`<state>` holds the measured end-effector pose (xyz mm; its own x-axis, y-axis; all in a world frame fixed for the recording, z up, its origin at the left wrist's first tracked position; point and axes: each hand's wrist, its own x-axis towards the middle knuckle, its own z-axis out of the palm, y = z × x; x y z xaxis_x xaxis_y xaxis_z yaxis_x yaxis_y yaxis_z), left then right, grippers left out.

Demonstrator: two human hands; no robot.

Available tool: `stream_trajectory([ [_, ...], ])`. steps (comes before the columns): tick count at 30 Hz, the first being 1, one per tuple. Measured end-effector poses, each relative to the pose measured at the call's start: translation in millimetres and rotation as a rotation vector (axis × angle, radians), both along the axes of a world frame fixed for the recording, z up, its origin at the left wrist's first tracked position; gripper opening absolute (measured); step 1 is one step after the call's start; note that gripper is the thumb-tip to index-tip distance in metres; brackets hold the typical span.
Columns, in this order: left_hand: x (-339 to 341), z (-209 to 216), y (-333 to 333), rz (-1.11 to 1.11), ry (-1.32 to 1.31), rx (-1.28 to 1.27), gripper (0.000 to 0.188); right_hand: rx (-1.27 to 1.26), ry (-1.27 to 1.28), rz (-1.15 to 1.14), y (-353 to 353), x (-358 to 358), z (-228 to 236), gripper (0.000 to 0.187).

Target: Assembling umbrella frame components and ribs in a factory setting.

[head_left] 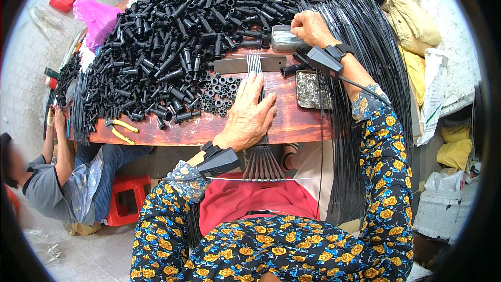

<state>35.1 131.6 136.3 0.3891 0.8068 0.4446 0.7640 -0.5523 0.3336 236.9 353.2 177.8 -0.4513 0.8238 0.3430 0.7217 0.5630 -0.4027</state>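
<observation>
My left hand [250, 115] lies flat, fingers apart, on a row of thin black rods [263, 162] that run across the wooden table [292, 122] and hang over its near edge. The rods pass under a grey metal bar [235, 65]. My right hand [311, 27] rests at the far right on a grey plastic piece [282, 39], next to the big heap of black plastic tubes [172, 42]. Whether it grips anything I cannot make out. Small black rings [219, 91] lie left of my left hand. Each wrist wears a black device.
A metal tray of small silver parts [309, 90] sits at the right. A thick bundle of long black rods [376, 73] drapes off the table's right side. Yellow-handled pliers [121, 129] lie at the left edge, where another person [62, 177] sits by a red stool [125, 198].
</observation>
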Motion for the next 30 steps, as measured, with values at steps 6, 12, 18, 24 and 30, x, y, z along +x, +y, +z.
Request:
stream_trajectory([
  [6,-2,-1,-1,0.012,-0.005,-0.004,0.032,0.082,0.110,0.210,-30,-17,4,0.010],
  [12,-1,-2,2,0.015,0.018,0.038,0.030,0.163,-0.148,0.352,-57,-30,-3,0.013],
  [18,1,-1,2,0.012,-0.001,0.020,0.029,0.001,-0.212,0.268,-61,-30,-6,0.014],
  [24,-1,-1,2,0.015,0.022,0.007,0.029,0.013,-0.168,0.295,-60,-32,-10,0.012],
  [30,0,2,0,0.024,0.023,-0.029,0.032,-0.003,-0.196,0.293,-63,-32,-7,0.013],
])
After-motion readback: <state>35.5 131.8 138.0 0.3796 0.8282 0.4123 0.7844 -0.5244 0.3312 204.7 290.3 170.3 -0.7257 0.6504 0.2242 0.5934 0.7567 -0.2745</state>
